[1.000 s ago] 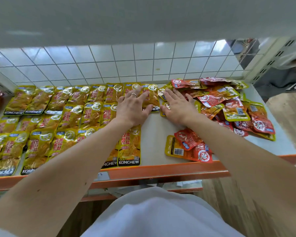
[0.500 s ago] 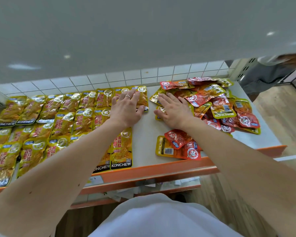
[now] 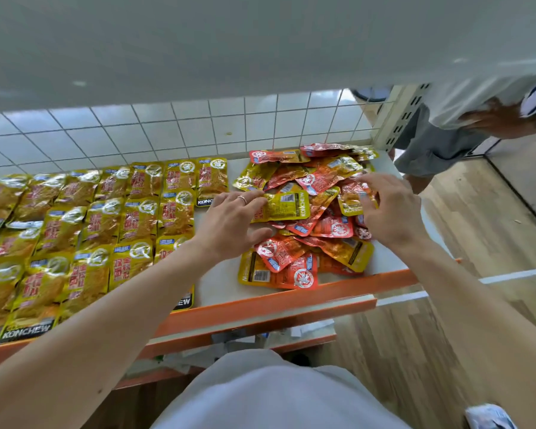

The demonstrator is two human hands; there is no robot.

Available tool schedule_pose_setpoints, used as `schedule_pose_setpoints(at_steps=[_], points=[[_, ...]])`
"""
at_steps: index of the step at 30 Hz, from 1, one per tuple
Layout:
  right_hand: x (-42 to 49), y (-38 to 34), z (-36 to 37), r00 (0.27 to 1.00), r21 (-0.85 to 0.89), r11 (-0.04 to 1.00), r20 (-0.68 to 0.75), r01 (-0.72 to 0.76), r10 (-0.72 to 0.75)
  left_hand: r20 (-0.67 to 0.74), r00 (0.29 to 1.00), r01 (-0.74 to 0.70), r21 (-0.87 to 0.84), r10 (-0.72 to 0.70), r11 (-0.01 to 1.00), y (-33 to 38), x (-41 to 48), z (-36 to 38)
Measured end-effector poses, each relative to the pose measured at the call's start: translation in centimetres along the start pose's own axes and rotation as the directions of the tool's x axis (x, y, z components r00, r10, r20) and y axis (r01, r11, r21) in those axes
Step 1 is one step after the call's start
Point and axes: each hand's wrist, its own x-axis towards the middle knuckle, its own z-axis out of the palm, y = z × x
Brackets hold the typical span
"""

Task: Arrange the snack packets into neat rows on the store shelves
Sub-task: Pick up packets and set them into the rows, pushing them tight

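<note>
Rightward, another person (image 3: 446, 134) past jumbled packets (image 3: 319, 181).

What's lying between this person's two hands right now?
In the head view, between the left hand and right hand lies a yellow packet turned barcode-up, among overlapping red packets.

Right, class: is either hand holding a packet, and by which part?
The left hand lays its fingers over the left end of a face-down yellow packet; a true grip cannot be told. The right hand curls over the pile, likewise unclear.
</note>
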Motion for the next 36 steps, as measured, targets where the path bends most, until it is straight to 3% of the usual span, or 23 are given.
schedule_pose_setpoints(at_steps=[3,6,10,18,20,22,24,26,28,30,32,34,36], points=[[-0.2,0.9,-0.1,0.990,-0.085,0.996,0.140,-0.013,0.025,-0.079,0.996,-0.049,0.029,0.051,0.998,0.6,-0.1,0.5],[0.1,1.8,-0.2,0.960,-0.035,0.999,0.279,0.015,-0.005,-0.093,0.989,-0.107,0.103,0.116,0.989,1.4,0.0,0.5],[0.6,2.5,-0.4,0.959,-0.052,0.994,0.272,0.101,-0.083,-0.073,0.985,-0.148,0.129,0.158,0.981,1.7,0.3,0.1],[0.5,4.1,-1.1,0.948,0.039,0.960,0.152,0.279,-0.281,-0.129,0.979,-0.140,0.150,0.160,0.979,3.0,0.4,-0.2],[0.1,4.6,-2.0,0.947,0.030,0.948,0.026,0.318,-0.319,-0.175,0.972,-0.129,0.157,0.157,0.979,3.3,0.3,-0.5],[-0.2,4.7,-3.2,0.937,0.061,0.945,-0.167,0.321,-0.308,-0.273,0.958,-0.069,0.076,0.088,0.995,3.8,0.0,-1.2],[-0.5,4.2,-4.6,0.946,0.203,0.952,-0.276,0.230,-0.170,-0.351,0.931,0.036,-0.172,-0.095,0.985,4.6,-0.6,-2.3],[-0.7,3.6,-5.5,0.967,0.438,0.897,-0.246,0.057,0.059,-0.332,0.870,0.169,-0.492,-0.364,0.854,5.6,-1.3,-3.7],[-1.0,2.6,-5.8,0.966,0.750,0.648,-0.047,-0.135,0.256,-0.219,0.793,0.237,-0.749,-0.569,0.619,6.4,-2.2,-4.9],[-1.4,1.1,-5.5,0.943,0.915,0.294,0.199,-0.276,0.266,-0.072,0.743,0.214,-0.916,-0.665,0.339,7.0,-3.4,-5.9],[-2.0,-0.4,-4.8,0.906,0.912,0.064,0.392,-0.406,0.160,0.030,0.719,0.216,-0.959,-0.695,0.183,7.3,-4.6,-6.3],[-3.0,-2.0,-4.0,0.861,0.862,0.007,0.505,-0.506,0.055,0.113,0.709,0.228,-0.971,-0.696,0.074,7.3,-6.0,-6.4],[-3.9,-3.3,-3.3,0.806,0.806,0.043,0.592,-0.591,-0.013,0.196,0.701,0.205,-0.976,-0.686,-0.070,7.1,-7.4,-6.5]])
